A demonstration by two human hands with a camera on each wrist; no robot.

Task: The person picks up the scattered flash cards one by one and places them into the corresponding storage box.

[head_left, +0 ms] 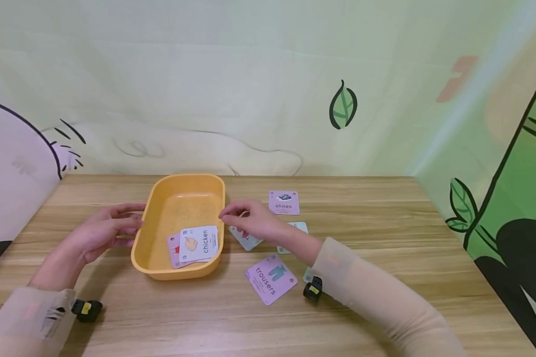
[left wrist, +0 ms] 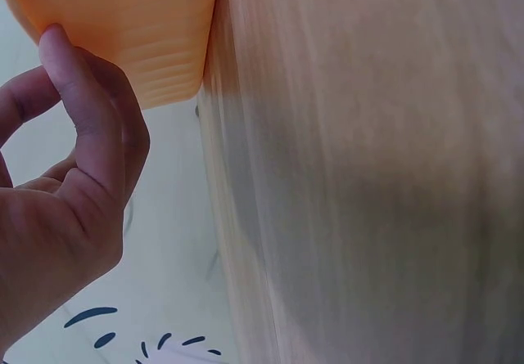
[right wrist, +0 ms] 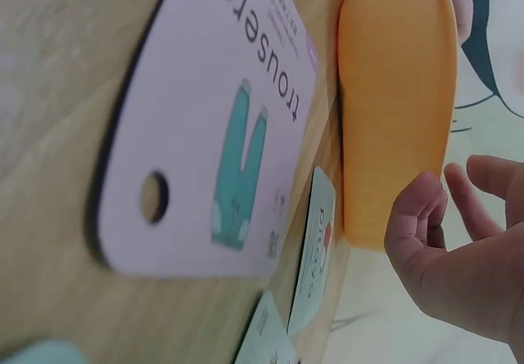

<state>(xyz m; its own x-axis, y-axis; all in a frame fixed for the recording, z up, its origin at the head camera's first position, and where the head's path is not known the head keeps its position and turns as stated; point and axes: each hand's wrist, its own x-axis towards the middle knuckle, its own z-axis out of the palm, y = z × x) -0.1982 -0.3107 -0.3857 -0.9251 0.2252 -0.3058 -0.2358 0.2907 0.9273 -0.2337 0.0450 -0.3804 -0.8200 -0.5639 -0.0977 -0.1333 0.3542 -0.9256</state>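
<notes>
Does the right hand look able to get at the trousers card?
Likely yes. The trousers card lies face up on the table with nothing covering it, and the right hand, near the rim of the yellow tray, appears empty.

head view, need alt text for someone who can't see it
A person's left hand and right hand are at opposite sides of a yellow-orange tray, where a chicken card overlaps a purple card. To the tray's right, a trousers card, a shoes card and several partly covered cards lie on a wooden table.
</notes>
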